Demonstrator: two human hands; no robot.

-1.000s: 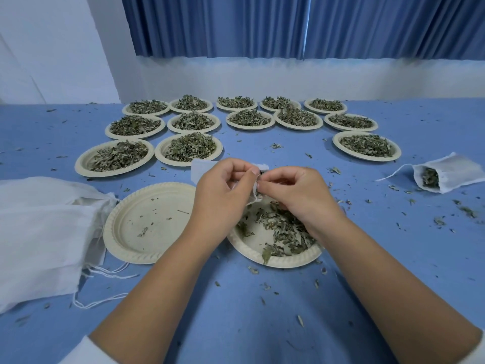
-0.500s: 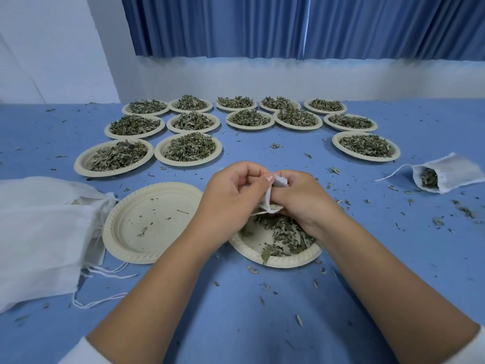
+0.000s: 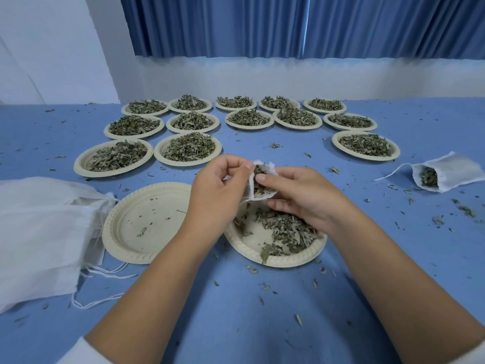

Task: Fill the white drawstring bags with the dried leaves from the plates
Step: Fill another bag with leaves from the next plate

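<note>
Left hand (image 3: 220, 187), right hand (image 3: 294, 195) both pinch small bag (image 3: 258, 179) above plate (image 3: 275, 258).

Packing workroom, blue-covered table (image 3: 262, 324), rows of leaf plates (image 3: 189, 149), blue curtains (image 3: 288, 24)

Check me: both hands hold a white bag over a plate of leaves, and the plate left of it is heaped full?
No: the head view shows that left plate nearly bare, only scraps. The left hand and right hand do hold the bag over the leafy plate.
</note>
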